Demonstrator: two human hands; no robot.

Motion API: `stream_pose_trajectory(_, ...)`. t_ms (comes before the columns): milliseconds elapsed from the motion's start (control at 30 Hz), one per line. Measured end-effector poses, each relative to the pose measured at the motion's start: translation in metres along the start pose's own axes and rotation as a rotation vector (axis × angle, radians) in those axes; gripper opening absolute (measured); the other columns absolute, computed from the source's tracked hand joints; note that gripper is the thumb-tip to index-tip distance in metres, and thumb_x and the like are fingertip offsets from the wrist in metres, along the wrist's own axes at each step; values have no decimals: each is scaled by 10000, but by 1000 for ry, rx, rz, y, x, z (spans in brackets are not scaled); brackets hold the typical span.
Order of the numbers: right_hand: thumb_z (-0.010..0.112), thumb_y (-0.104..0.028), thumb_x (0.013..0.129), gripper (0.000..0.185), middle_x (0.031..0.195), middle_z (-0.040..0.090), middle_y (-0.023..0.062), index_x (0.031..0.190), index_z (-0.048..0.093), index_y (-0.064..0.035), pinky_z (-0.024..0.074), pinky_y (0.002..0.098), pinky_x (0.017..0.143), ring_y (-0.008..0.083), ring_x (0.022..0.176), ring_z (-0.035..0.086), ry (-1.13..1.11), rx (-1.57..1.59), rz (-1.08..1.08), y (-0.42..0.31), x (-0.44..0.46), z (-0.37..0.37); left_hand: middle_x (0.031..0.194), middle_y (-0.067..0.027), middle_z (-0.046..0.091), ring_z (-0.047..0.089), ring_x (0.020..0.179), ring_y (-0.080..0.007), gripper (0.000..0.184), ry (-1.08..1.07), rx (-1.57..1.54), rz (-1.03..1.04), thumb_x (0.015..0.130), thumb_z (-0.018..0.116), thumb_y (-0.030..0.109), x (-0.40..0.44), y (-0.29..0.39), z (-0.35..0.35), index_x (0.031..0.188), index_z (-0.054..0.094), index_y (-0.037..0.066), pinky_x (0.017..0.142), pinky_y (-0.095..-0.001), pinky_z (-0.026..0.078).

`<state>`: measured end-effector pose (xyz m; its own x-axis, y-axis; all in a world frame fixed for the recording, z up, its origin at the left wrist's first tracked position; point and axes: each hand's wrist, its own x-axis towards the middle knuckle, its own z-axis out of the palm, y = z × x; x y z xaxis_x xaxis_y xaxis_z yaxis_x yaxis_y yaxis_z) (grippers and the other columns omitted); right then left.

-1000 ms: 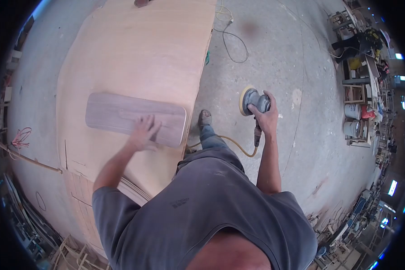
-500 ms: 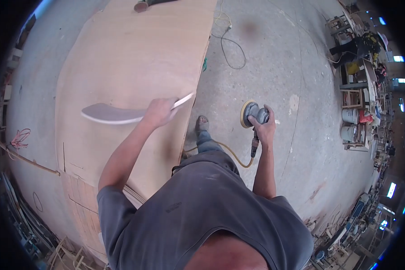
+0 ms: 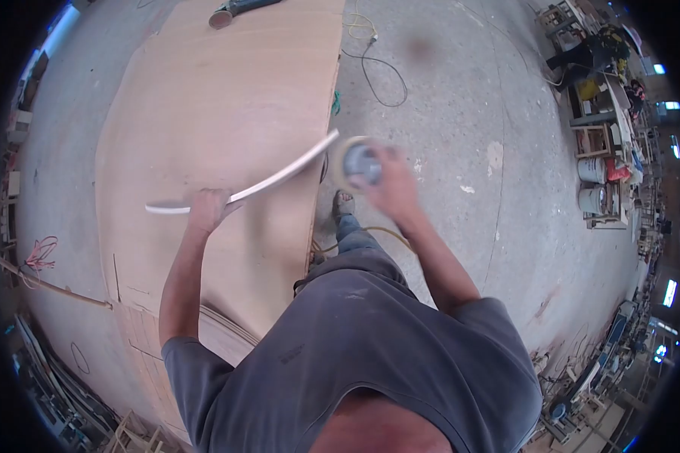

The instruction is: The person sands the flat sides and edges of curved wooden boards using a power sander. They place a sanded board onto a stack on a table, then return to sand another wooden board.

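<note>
My left hand (image 3: 208,209) is closed around a long, curved, pale piece of wood (image 3: 285,172), gripping it left of its middle. The narrow edge of the piece faces up, and its right end rises toward the edge of the plywood sheet (image 3: 211,98). In my right hand (image 3: 393,189) is a round palm sander (image 3: 361,164), smeared by motion. The sander's pad faces left, close to the right end of the curved piece but apart from it. A yellowish hose (image 3: 389,231) runs below my right forearm.
On the far end of the plywood lies a blue power tool with a round disc (image 3: 242,9). A dark cable (image 3: 385,87) loops on the concrete floor. At right, a person (image 3: 593,53) is beside a cluttered workbench with buckets (image 3: 591,171). Red cord (image 3: 41,254) hangs at left.
The curved piece has turned from showing its broad face to edge-up, and my left hand has shifted left. My right hand has brought the sander left and up, toward the piece's right end.
</note>
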<state>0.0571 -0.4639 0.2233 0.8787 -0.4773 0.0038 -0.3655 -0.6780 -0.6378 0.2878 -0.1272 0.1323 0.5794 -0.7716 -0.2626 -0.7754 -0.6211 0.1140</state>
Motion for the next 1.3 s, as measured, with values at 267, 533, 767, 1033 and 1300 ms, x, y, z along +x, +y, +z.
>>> stream_pose_trajectory(267, 641, -44, 779, 696, 1325, 492, 250, 1420, 516, -288, 590, 486, 778, 432, 939, 692, -303, -128, -423, -86, 12, 86, 767, -129, 709, 700, 750, -343, 374, -45, -102, -44, 883, 708, 482, -1, 44, 12, 913, 700, 109, 716, -460, 557)
stream_pose_trajectory(533, 736, -221, 806, 622, 1261, 532, 242, 1392, 540, -295, 588, 480, 795, 407, 952, 696, -101, -265, -58, -44, 119, 40, 778, -135, 717, 704, 751, -343, 336, -105, -75, -114, 885, 712, 451, 1, 41, -2, 912, 714, 116, 719, -474, 559)
stream_pose_trajectory(767, 749, -175, 769, 641, 1277, 548, 220, 1369, 552, -286, 587, 471, 804, 377, 973, 696, -594, -293, -392, -110, 70, 73, 774, -128, 725, 708, 755, -340, 399, -111, -94, -180, 877, 700, 510, 4, 42, 6, 875, 740, 113, 716, -464, 560)
stream_pose_trajectory(1033, 790, -375, 655, 753, 1144, 707, 164, 1360, 578, -217, 574, 446, 846, 347, 1032, 695, -966, -504, -265, -66, 224, 24, 830, -124, 739, 722, 813, -298, 435, -138, -123, -349, 856, 711, 550, 0, 52, -3, 886, 779, 122, 744, -442, 560)
stream_pose_trajectory(1300, 788, -421, 704, 760, 1221, 637, 205, 1392, 548, -207, 486, 452, 981, 410, 1145, 608, -1169, -278, -507, -115, 160, 58, 844, -126, 744, 726, 843, -295, 434, -203, -167, -386, 833, 738, 531, 2, 58, -22, 909, 786, 107, 777, -425, 570)
